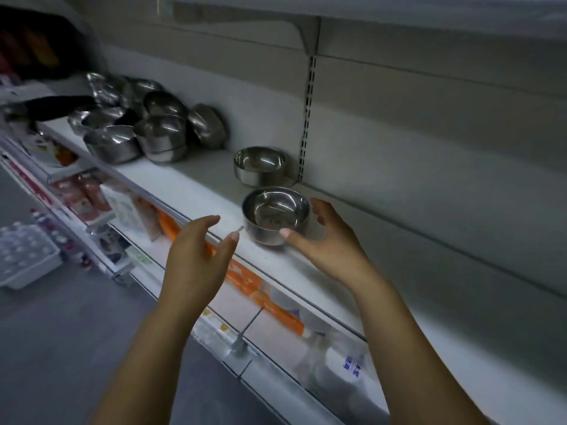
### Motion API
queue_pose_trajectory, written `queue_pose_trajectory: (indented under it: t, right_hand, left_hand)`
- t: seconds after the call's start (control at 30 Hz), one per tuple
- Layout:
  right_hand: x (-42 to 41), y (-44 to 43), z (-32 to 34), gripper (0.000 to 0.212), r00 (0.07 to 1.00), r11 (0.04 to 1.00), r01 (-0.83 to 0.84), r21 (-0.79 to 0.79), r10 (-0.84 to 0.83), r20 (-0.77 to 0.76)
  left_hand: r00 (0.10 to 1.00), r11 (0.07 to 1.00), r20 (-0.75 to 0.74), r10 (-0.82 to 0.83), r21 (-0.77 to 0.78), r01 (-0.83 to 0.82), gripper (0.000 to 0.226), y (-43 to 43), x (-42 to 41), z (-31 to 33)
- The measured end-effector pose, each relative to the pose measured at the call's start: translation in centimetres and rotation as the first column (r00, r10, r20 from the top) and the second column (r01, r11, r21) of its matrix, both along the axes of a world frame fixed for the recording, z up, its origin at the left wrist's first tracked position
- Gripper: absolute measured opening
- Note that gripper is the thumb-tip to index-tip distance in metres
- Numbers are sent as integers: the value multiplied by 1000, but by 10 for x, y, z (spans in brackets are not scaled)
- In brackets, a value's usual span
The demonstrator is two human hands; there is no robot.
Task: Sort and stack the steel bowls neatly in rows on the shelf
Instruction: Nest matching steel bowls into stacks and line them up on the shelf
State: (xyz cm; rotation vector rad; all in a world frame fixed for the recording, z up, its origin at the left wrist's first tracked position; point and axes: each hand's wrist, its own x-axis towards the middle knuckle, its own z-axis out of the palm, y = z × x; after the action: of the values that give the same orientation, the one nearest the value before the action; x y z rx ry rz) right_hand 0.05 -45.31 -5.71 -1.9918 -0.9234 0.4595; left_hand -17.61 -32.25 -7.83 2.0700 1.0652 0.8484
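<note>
A steel bowl (275, 214) stands upright near the front edge of the white shelf (196, 191). A second upright steel bowl (260, 164) stands behind it, close to the back wall. Further left, several steel bowls (147, 124) lie in a jumbled heap, most of them upside down or on their sides. My left hand (199, 256) hovers open just left of the front bowl, fingers relaxed, not touching it. My right hand (325, 237) is open on the bowl's right side, its thumb near the bowl's front wall and its fingers beside the rim.
A shelf bracket and slotted upright (306, 118) run down the back wall behind the bowls. Lower shelves hold orange boxes (251, 283) and white packets (343, 363). A crate of bottles (24, 256) sits on the floor at the left. The shelf stretch at the right is bare.
</note>
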Motion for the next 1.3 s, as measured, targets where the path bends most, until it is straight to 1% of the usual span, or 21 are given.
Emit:
queue_pose_trajectory:
  t: [0.07, 0.1, 0.13, 0.17, 0.2, 0.27, 0.3, 0.37, 0.47, 0.6, 0.67, 0.77, 0.8, 0.87, 0.93, 0.97, 1.07, 1.1, 1.17, 1.2, 1.3]
  right_hand:
    - [2, 9, -4, 67, 999, 999, -45, 23, 46, -29]
    - [4, 14, -9, 82, 998, 998, -53, 36, 53, -21]
    - [5, 21, -14, 105, 999, 998, -51, 37, 51, -7]
    - [5, 27, -19, 122, 999, 998, -52, 36, 52, -6]
    - [5, 33, -23, 133, 998, 998, -57, 39, 58, -10]
    - [7, 44, -28, 146, 998, 998, -59, 34, 60, -26]
    - [9, 49, -31, 148, 998, 998, -51, 39, 52, -28]
    - [12, 60, -35, 148, 1000, 997, -12, 70, 14, -20]
    - [17, 77, -38, 139, 999, 994, 44, 97, -43, -17]
    - [23, 94, -31, 125, 993, 981, 105, 160, -96, -68]
    - [26, 101, -24, 123, 986, 967, 152, 206, -134, -97]
    - [28, 118, -9, 128, 979, 935, 202, 292, -180, -99]
    - [30, 126, -3, 128, 976, 922, 216, 321, -196, -93]
    - [34, 146, 3, 129, 969, 898, 244, 365, -237, -65]
    - [39, 167, 4, 130, 955, 866, 286, 410, -292, -48]
    - [41, 178, 3, 129, 944, 844, 317, 432, -324, -61]
    - [47, 205, -3, 126, 906, 780, 408, 475, -409, -108]
    - [48, 212, -6, 125, 894, 761, 433, 484, -431, -122]
    - [51, 223, -11, 124, 877, 738, 462, 492, -462, -132]
    - [51, 228, -13, 125, 870, 734, 476, 485, -475, -134]
    - [52, 238, -21, 131, 853, 736, 503, 453, -506, -126]
  left_hand:
    - [999, 998, 2, 35, -55, -35, 49, 7, 1, -6]
    - [999, 996, 5, 44, -76, -44, 49, 11, 1, -9]
    - [999, 995, 9, 47, -91, -46, 49, 15, 2, -12]
    - [999, 994, 14, 47, -100, -45, 49, 20, 3, -14]
    - [999, 993, 22, 45, -108, -42, 48, 25, 5, -16]
    - [998, 990, 41, 41, -133, -35, 47, 38, 10, -16]
    - [998, 988, 48, 41, -148, -34, 46, 45, 14, -17]
    - [998, 987, 58, 33, -158, -23, 46, 64, 23, -16]
    - [995, 984, 99, -13, -176, 30, 46, 97, 40, -17]
    - [986, 965, 89, -143, -207, 159, 45, 147, 69, -12]
    - [974, 948, 87, -208, -227, 223, 39, 174, 85, -7]
    - [944, 866, 193, -267, -380, 323, 18, 216, 115, -6]
    - [933, 839, 233, -273, -418, 349, 17, 228, 126, -7]
    - [911, 786, 295, -287, -471, 400, 27, 248, 147, -12]
    - [888, 714, 351, -297, -536, 451, 51, 260, 164, -16]
    - [873, 673, 376, -310, -562, 481, 56, 264, 169, -18]
    - [817, 564, 466, -340, -594, 573, 59, 269, 176, -29]
    - [801, 535, 490, -343, -600, 595, 64, 271, 176, -34]
    - [767, 511, 520, -375, -575, 639, 79, 274, 177, -43]
    - [750, 506, 535, -389, -556, 659, 82, 275, 177, -46]
    - [734, 506, 567, -374, -539, 674, 79, 276, 180, -50]
